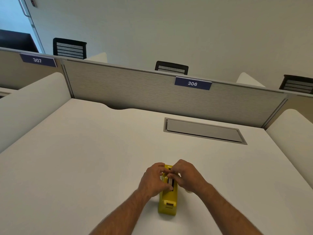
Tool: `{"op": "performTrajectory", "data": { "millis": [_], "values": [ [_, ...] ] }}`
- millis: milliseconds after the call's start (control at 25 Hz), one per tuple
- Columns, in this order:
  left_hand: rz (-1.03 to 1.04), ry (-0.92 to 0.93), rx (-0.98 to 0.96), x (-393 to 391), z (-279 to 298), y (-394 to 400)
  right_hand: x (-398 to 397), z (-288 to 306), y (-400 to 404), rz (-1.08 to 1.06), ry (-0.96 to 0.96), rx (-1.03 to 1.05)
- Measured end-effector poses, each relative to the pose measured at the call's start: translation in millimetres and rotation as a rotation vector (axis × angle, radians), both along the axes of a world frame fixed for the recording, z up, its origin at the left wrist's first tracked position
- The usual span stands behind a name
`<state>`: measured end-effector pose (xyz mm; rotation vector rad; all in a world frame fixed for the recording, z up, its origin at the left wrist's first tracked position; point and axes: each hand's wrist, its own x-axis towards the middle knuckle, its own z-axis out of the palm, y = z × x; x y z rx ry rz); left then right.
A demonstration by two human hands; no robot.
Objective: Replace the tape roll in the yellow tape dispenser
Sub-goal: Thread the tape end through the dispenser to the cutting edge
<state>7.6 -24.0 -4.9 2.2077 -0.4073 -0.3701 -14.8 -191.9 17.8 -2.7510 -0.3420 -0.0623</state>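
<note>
Fingers (166, 175) of both hands curl over the yellow tape dispenser's (167, 200) roll slot, covering it; can't tell what left hand (153, 179) or right hand (186, 175) grips.

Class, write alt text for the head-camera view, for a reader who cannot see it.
Two bare hands, left hand and right hand, work at the top of a yellow tape dispenser standing on a white desk. Behind is a grey partition labelled 306.
</note>
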Motion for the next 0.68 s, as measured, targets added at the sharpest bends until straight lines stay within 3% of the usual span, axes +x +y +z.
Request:
{"op": "performTrajectory", "data": {
  "millis": [360, 680],
  "values": [
    [0.003, -0.006, 0.007, -0.1, -1.1, -0.5, -2.6, -3.5, 0.4, -0.011, -0.027, 0.015],
    [0.0, 0.01, 0.012, 0.6, -2.0, -1.4, -1.1, 1.7, -6.6, -0.027, 0.091, 0.107]
  ]
}}
